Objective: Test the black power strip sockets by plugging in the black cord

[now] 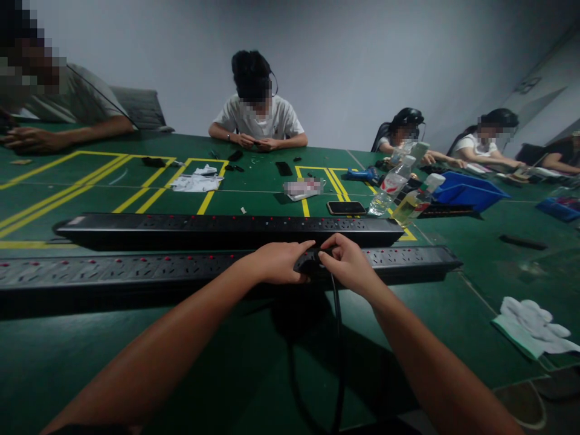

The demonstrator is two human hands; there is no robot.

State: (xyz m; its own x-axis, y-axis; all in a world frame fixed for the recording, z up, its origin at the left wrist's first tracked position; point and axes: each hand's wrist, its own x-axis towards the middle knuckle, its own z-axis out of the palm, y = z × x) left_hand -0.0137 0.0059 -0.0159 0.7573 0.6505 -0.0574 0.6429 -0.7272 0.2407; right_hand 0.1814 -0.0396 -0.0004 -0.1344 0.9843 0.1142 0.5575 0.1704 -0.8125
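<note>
A long black power strip with a row of sockets and red switches lies across the green table in front of me. My left hand grips it near the middle, index finger along the far edge and thumb on the near side. Just right of that, my right hand pinches a black plug at the strip's sockets. The fingers partly hide the plug, so I cannot tell how far it sits in. A black cable hangs from the plug towards me. A second black power strip lies parallel just behind.
Beyond the strips are a phone, two bottles, a blue bin, crumpled paper and yellow tape lines. White gloves lie at the right. Several people sit around the table, one directly opposite.
</note>
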